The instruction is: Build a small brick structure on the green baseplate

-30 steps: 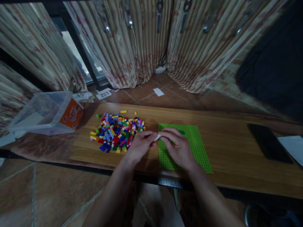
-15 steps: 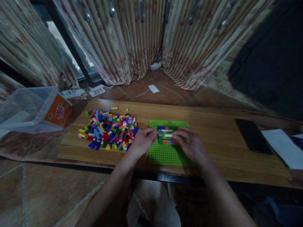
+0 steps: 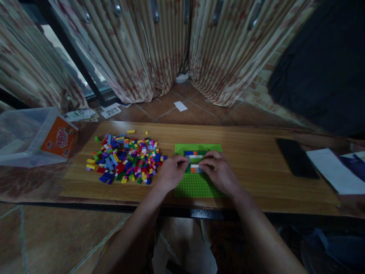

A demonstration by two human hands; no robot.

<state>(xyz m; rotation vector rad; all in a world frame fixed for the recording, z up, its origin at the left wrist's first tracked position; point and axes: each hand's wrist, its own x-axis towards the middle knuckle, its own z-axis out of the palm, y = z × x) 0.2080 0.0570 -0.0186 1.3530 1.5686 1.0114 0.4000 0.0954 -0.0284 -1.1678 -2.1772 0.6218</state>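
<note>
A green studded baseplate (image 3: pixel 196 186) lies on the wooden board, carrying a low rectangle of coloured bricks (image 3: pixel 189 153) in blue, orange, green and grey. My right hand (image 3: pixel 219 171) comes in from the right, thumb and forefinger pinching a white brick (image 3: pixel 195 166) over the near row of that rectangle. Another white brick (image 3: pixel 195 156) sits along the far side. At the rectangle's left edge is my left hand (image 3: pixel 172 172), its thumb and fingertips closed together; whatever may be between them is hidden.
Left of the baseplate spreads a heap of loose bricks (image 3: pixel 128 160). A clear plastic bin (image 3: pixel 28 133) with an orange label stands beyond it. On the right lie a black phone-like slab (image 3: pixel 296 158) and white paper (image 3: pixel 336 171). The table's dark front edge (image 3: pixel 199 214) runs below my forearms.
The white brick in my right hand has moved from inside the rectangle toward its near row. My left fingertips stay at the left edge. The whole view has shifted slightly.
</note>
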